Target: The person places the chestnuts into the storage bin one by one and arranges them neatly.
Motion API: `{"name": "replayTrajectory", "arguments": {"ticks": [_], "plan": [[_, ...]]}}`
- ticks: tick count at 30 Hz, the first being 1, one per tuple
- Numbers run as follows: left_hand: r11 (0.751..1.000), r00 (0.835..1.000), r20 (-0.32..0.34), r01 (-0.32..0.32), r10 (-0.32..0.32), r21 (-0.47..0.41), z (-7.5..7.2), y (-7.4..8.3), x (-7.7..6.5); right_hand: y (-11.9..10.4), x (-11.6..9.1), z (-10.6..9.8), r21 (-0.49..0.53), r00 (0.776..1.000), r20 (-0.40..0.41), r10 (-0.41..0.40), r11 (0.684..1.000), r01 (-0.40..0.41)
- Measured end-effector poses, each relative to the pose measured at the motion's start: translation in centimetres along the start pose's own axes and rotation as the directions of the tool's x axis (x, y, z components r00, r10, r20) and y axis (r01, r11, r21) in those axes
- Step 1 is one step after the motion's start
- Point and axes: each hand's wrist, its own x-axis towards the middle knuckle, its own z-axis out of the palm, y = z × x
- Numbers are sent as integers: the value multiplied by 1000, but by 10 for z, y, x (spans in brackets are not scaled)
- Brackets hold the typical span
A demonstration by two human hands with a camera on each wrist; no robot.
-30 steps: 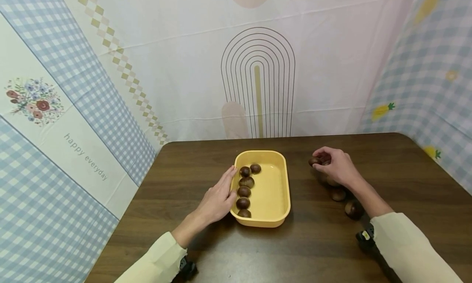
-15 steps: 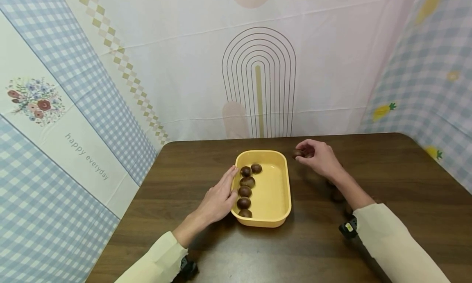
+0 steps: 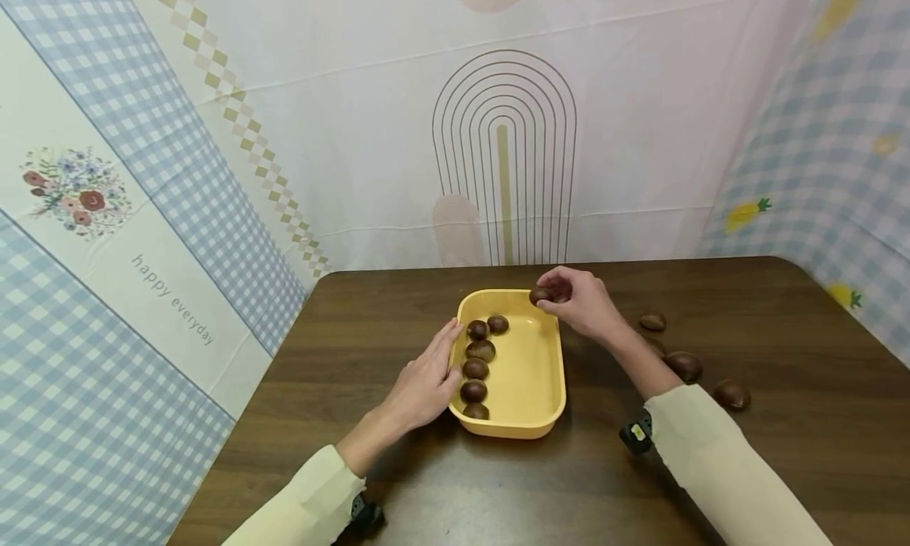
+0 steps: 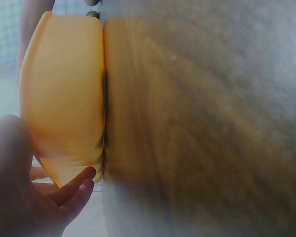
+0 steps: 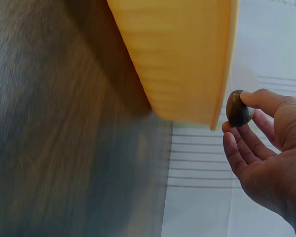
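A yellow tray (image 3: 528,372) stands on the table, with several smooth, glossy brown pebbles (image 3: 475,370) in a line along its left side and one beside the line's far end. My left hand (image 3: 419,384) rests against the tray's left wall, fingers extended, thumb at the rim. In the left wrist view the fingertips (image 4: 89,173) touch the outer wall. My right hand (image 3: 586,303) pinches another brown pebble (image 3: 540,295) between thumb and fingers, just over the tray's far right corner. The right wrist view shows this pebble (image 5: 238,108) upright beside the rim.
Several more brown pebbles (image 3: 684,366) lie on the dark wooden table (image 3: 782,333) right of the tray, partly behind the right forearm. A patterned cloth (image 3: 370,135) hangs behind the table's far edge, with checked cloth at both sides.
My right hand has carried its pebble leftward from the loose pebbles to the tray's far right corner. The left hand and tray have stayed in place.
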Motion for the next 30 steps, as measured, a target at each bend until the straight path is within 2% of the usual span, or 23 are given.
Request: {"name": "replayTrajectory", "arguments": {"ticks": [15,24,30], "plan": [[1000,1000,7,6,-6,4,-1,1,1,-14,2,38,22,997,72,-40,999,38],[1000,1000,9,13,-13,-7,0,0,1,-19,2,55,-85,993,113,-29,996,39],[1000,1000,11,17,-17,-9,0,0,1,-23,1,60,-233,988,154,13,972,24]]}}
